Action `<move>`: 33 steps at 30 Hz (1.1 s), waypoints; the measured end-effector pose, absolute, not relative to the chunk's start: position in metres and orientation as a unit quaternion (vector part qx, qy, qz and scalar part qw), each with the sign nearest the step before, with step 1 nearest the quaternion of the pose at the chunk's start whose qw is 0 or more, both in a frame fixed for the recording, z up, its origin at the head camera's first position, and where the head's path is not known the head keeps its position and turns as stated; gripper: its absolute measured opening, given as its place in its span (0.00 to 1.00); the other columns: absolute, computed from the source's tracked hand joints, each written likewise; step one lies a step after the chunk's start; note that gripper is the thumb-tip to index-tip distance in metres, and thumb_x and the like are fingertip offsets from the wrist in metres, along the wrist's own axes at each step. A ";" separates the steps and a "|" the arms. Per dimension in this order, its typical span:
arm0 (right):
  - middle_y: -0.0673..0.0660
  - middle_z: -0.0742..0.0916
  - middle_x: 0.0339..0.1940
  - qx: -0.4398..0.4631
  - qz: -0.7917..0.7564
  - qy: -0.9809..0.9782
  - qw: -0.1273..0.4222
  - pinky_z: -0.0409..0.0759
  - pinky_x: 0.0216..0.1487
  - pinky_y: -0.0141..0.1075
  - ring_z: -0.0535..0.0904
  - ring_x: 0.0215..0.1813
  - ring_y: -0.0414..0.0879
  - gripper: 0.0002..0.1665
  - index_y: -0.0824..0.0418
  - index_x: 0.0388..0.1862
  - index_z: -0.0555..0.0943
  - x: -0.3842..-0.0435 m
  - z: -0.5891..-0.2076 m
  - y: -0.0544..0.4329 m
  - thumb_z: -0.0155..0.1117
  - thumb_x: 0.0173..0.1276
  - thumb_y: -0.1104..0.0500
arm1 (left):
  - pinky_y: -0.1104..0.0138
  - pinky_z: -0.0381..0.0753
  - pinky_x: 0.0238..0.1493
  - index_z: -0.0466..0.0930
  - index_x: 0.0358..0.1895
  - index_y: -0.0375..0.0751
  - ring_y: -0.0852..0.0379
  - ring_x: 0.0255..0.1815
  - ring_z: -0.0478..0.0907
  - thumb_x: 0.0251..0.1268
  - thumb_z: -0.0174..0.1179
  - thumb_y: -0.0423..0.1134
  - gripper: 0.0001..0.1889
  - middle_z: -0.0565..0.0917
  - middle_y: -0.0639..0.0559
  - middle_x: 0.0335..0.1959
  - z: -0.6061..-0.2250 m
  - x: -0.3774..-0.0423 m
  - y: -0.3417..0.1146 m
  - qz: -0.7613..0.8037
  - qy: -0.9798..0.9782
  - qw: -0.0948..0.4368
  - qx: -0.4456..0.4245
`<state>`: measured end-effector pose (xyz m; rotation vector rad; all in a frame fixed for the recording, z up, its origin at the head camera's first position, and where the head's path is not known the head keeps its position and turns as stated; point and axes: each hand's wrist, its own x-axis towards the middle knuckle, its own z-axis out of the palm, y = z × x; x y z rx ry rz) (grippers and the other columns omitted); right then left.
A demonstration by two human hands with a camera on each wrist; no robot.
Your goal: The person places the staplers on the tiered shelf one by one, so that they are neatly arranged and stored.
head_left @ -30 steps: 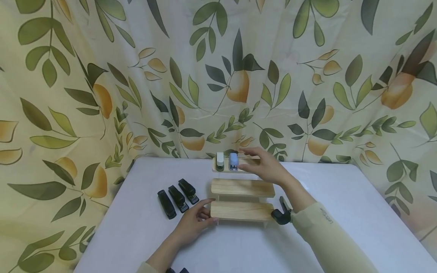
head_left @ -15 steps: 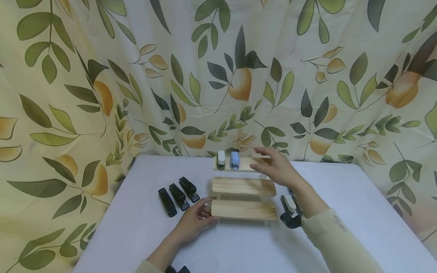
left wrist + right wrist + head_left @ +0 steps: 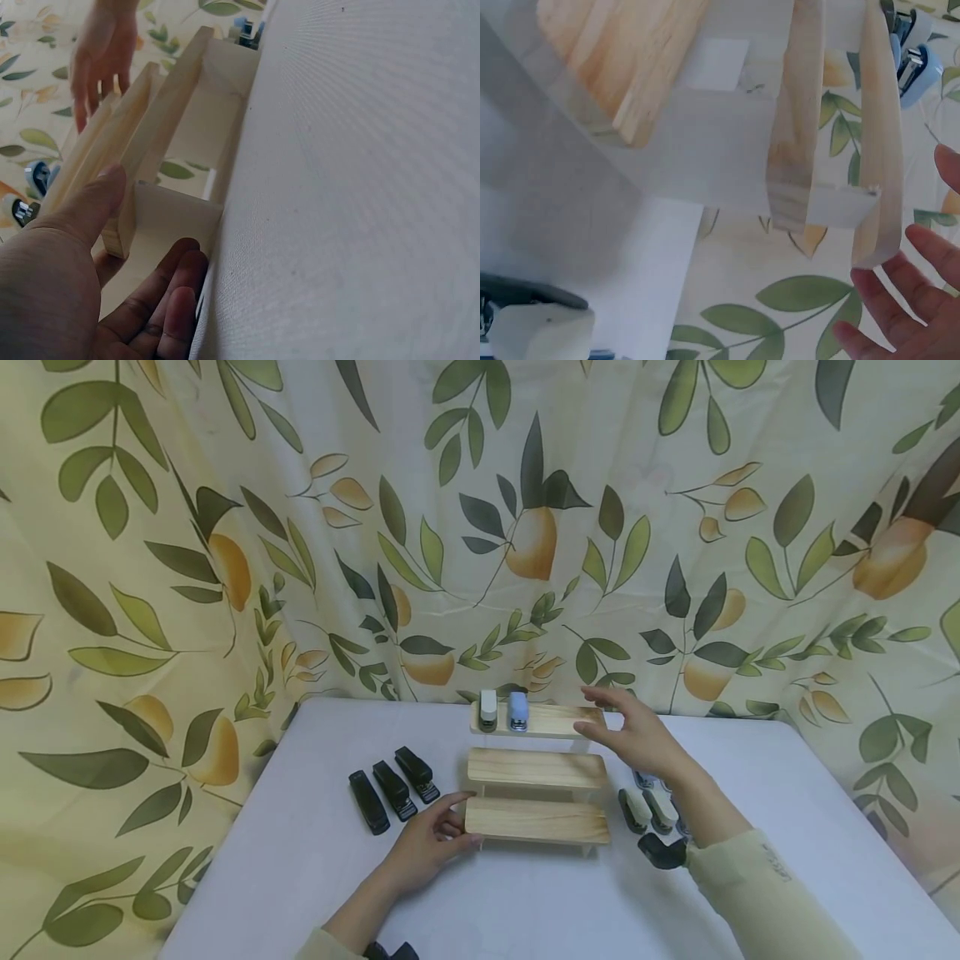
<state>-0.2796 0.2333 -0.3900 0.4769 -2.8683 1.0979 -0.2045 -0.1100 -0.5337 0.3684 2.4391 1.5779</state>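
Note:
A three-tier wooden stand [image 3: 536, 820] is at the middle of the table. My left hand [image 3: 431, 852] pinches the left end of its front, lowest step, thumb on the board and the other fingers bent below. On the top step at the back, a white stapler [image 3: 487, 710] and a light blue stapler [image 3: 518, 710] stand side by side toward the left. My right hand [image 3: 633, 731] holds nothing, its fingers spread at the right end of that step. In the right wrist view its fingertips [image 3: 866, 285] are right at the board's end.
Three black staplers [image 3: 392, 791] lie in a slanted row left of the stand. To the right, several pale and blue staplers [image 3: 660, 810] lie together, partly hidden by the right forearm. A leaf-patterned curtain [image 3: 480, 527] hangs behind the white table [image 3: 525, 910].
My right hand has drawn away from the blue stapler, moving right along the top step to its end, uncovering more staplers on the right. The left hand keeps its place on the stand.

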 end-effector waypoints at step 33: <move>0.69 0.71 0.77 0.120 0.314 -0.942 -0.015 0.58 0.70 0.75 0.66 0.76 0.69 0.45 0.62 0.80 0.63 -0.275 -0.402 0.281 0.64 0.76 0.40 | 0.62 0.77 0.49 0.71 0.73 0.67 0.61 0.45 0.83 0.63 0.71 0.59 0.35 0.87 0.62 0.43 -0.536 -0.206 -0.112 0.535 0.828 0.103 0.132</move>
